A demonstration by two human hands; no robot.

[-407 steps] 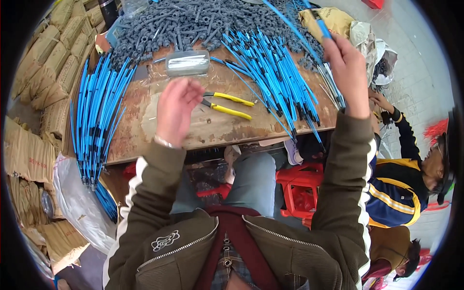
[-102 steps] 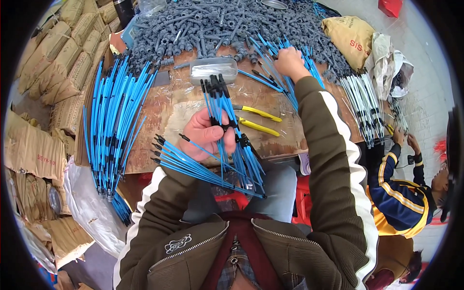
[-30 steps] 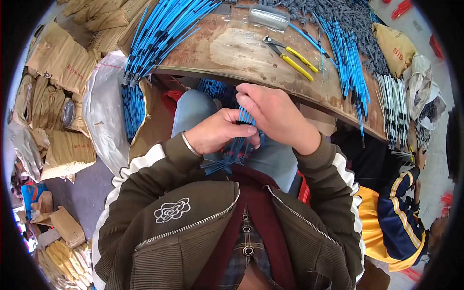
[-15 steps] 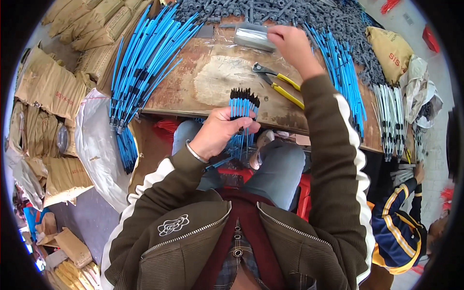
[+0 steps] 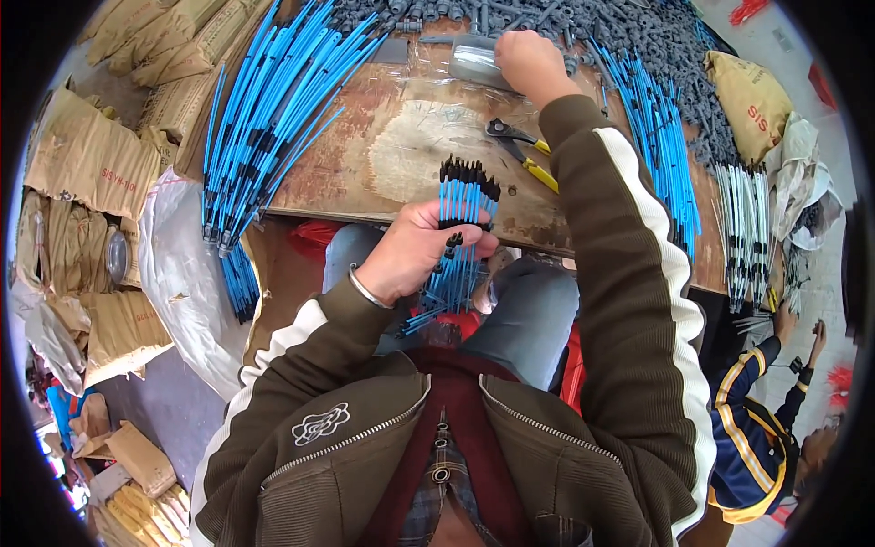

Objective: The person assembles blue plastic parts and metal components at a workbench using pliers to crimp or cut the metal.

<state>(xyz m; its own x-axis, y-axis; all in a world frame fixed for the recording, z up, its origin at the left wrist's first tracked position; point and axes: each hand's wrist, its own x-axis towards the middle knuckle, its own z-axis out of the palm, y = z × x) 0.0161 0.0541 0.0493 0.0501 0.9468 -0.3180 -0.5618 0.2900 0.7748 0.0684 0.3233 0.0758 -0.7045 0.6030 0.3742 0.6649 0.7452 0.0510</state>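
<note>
In my left hand (image 5: 415,248), fingers wrap round a bundle of thin blue rods (image 5: 467,202) with black tips, held upright before the table's near edge. Its lower ends splay loosely below my fist, over my lap. My right hand (image 5: 531,66) reaches to the back of the table, fingers curled at the right end of a clear, shiny film roll (image 5: 475,64). Its fingertips are hidden, so what they pinch does not show. Cutting pincers (image 5: 540,173) with yellow handles lie on the wood, partly under my right sleeve.
More blue rods (image 5: 273,118) lie fanned at the left, and another lot (image 5: 645,137) at the right. Grey plastic fittings (image 5: 629,55) heap along the back. White rods (image 5: 743,223) lie at the far right, near a co-worker (image 5: 752,438). Brown sacks (image 5: 91,173) stack at the left.
My right hand has moved left and away from me, closer over the film roll. The blue bundle stays in my left hand. At the right, the co-worker's arms have shifted.
</note>
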